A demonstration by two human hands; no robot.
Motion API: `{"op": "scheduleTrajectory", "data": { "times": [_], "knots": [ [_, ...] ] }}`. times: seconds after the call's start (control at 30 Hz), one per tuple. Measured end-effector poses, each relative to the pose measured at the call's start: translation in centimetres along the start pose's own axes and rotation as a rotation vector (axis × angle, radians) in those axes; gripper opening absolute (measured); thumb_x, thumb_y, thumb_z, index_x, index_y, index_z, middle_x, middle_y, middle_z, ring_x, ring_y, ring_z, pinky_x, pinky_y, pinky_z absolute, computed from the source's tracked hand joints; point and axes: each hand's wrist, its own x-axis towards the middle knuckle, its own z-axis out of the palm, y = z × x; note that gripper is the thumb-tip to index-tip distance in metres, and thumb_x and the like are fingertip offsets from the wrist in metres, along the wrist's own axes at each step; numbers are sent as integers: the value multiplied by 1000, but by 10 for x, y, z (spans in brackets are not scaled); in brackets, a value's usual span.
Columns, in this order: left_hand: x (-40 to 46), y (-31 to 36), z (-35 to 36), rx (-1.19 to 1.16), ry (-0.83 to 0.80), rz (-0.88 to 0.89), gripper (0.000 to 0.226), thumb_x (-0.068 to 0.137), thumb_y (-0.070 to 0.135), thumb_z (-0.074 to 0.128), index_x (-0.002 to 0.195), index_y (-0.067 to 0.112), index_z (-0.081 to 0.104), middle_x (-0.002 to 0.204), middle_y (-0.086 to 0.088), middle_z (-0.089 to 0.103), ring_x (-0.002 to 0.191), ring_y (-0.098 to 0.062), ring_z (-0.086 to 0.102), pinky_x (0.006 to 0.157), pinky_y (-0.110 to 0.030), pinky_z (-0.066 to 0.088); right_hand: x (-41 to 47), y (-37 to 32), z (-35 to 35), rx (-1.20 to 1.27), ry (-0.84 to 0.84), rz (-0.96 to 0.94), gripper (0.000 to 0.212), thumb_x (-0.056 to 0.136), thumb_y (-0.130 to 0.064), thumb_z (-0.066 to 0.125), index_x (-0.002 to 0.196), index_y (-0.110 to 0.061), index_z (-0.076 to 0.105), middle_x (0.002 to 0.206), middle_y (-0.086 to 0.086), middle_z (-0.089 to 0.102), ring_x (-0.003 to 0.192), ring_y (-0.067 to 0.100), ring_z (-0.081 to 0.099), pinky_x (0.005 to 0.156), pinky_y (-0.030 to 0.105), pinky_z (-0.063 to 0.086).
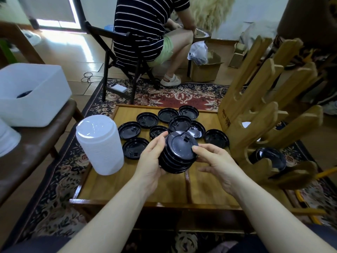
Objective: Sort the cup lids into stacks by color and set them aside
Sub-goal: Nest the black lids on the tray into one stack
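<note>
A short stack of black cup lids (179, 152) is held tilted above the wooden table (164, 187). My left hand (151, 161) grips the stack from its left side and underneath. My right hand (215, 161) pinches the right edge of the top lid with thumb and fingers. Several loose black lids (147, 119) lie upside down across the far half of the table. A tall stack of white lids (100, 145) stands upright at the table's left edge.
A wooden slotted rack (255, 125) stands at the right with black lids (269, 157) in a lower slot. A white bin (32, 95) sits on a chair at left. Beyond the table a person sits on a folding chair (116, 57), near a cardboard box (204, 68).
</note>
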Motion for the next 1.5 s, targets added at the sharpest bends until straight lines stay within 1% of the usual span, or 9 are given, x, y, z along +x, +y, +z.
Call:
{"op": "scheduleTrajectory", "data": {
  "times": [0.23,0.33,0.47,0.73,0.97,1.1,1.17,1.3,1.5],
  "knots": [
    [-4,2,1,-25,-81,-2,38,89,47,59,123,30,66,115,3,74,109,-19,70,91,-48,57,-4,-2,4,87,-71,27,30,87,-26,70,114,-14,65,108,5,73,87,13,73,64,24,55],
    [-3,1,1,-36,-83,21,48,81,27,72,128,30,63,112,3,76,104,-19,72,89,-49,58,-3,-2,3,98,-100,21,37,85,-28,72,119,-15,63,113,6,72,93,16,73,70,32,59],
    [-1,0,0,-95,-59,28,41,92,8,62,128,27,64,110,1,76,104,-24,72,82,-45,61,-4,0,4,136,-212,50,49,82,-26,75,127,-28,58,114,7,71,99,26,72,79,47,60],
    [0,0,-3,38,-140,24,46,77,14,73,120,31,68,103,11,76,94,-14,72,82,-43,60,-6,-9,-4,49,-301,-16,43,86,-11,68,124,-31,63,111,7,68,87,17,70,60,27,54],
    [-1,-3,-9,124,-186,-17,60,63,21,83,119,39,69,115,5,74,107,-22,70,89,-47,56,-4,-5,-11,-36,-322,-25,45,88,-8,67,127,-31,62,117,5,67,88,15,70,64,28,53],
    [-1,-4,-9,132,-158,2,63,63,18,87,119,38,69,112,4,75,107,-22,70,90,-49,57,-2,-1,-12,-70,-298,-48,40,90,-21,66,129,-30,59,118,2,69,96,17,71,66,26,54],
    [0,-3,-10,110,-104,25,56,68,15,80,118,36,69,107,5,76,104,-20,71,87,-45,58,2,4,-17,-227,-183,-67,42,92,-35,63,132,-27,56,116,-1,68,96,15,70,70,26,56],
    [3,0,-14,58,-26,36,46,80,6,75,114,35,71,103,7,77,102,-19,70,85,-42,57,15,17,-35,-1101,207,-162,57,88,-53,63,137,-27,50,126,-5,57,111,13,58,85,34,55],
    [1,2,-13,22,-22,20,42,80,18,74,119,34,71,113,6,74,103,-16,69,81,-41,58,30,39,-40,-1332,126,-35,43,86,-39,69,123,-22,53,120,-1,56,110,18,55,87,34,51]
  ]
}}
